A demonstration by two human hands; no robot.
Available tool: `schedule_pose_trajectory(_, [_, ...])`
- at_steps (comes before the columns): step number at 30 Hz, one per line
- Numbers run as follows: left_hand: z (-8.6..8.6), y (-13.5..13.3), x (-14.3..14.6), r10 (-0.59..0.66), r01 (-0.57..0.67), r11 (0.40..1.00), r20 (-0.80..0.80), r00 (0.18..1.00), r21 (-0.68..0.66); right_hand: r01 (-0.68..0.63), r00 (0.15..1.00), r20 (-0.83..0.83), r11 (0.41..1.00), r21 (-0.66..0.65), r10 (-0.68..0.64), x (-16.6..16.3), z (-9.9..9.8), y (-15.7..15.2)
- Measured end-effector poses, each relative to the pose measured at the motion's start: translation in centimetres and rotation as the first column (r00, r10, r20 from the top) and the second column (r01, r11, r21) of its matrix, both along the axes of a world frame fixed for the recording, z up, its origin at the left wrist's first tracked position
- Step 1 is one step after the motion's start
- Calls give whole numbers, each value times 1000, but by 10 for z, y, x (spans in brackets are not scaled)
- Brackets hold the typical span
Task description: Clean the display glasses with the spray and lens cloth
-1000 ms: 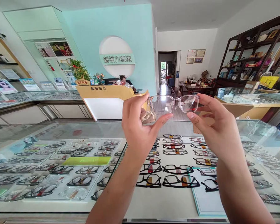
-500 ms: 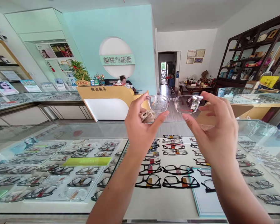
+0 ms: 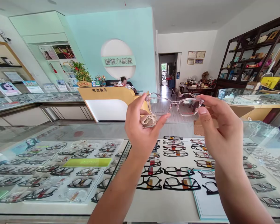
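A pair of clear-framed eyeglasses [image 3: 174, 103] is held up in front of me, above the glass counter. My left hand [image 3: 143, 119] grips its left end between fingers and thumb. A crumpled beige cloth [image 3: 148, 120] is also tucked in that hand, against the palm. My right hand [image 3: 220, 127] pinches the right end near the hinge, thumb and forefinger together. The temples are unfolded, and their curved tips show above the lenses. Below the hands, several dark-framed glasses [image 3: 181, 183] lie in rows in the display case.
The glass display case [image 3: 84, 132] spans the foreground, with more frames at left and right. Beyond it a person [image 3: 124, 82] sits behind a yellow and white service desk [image 3: 107, 107]. A dark wooden shelf [image 3: 254, 53] stands at the right, and a doorway opens at the back.
The eyeglasses have tilted, so the temple tips now show above the lenses. My right thumb has moved up from below the lens to the right hinge. The view has shifted slightly.
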State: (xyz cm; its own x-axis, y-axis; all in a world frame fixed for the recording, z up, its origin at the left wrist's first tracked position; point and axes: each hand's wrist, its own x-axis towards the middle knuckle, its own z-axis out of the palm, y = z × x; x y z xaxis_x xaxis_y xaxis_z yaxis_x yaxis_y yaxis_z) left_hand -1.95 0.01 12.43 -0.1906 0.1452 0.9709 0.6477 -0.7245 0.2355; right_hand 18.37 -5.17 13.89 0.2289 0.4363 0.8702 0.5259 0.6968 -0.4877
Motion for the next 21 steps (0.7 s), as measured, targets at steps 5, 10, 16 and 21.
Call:
schedule_pose_trajectory(5, [0,0,1,-8,8,1000,-17,1000,20,4,999,-42,1000,24,-3,1,1,1])
schedule_pose_trajectory(10, [2,0,2,-67,69,996,-32,997,61,-44,994,-102,998,38,48,1,5,1])
schedule_pose_trajectory(16, [3,2,2,-77,83,990,-51,996,116,-206,966,-159,979,2,204,4,9,-3])
schedule_pose_trajectory(21, [1,2,2,-94,97,992,-45,995,84,-326,924,-224,944,-46,309,10,10,-4])
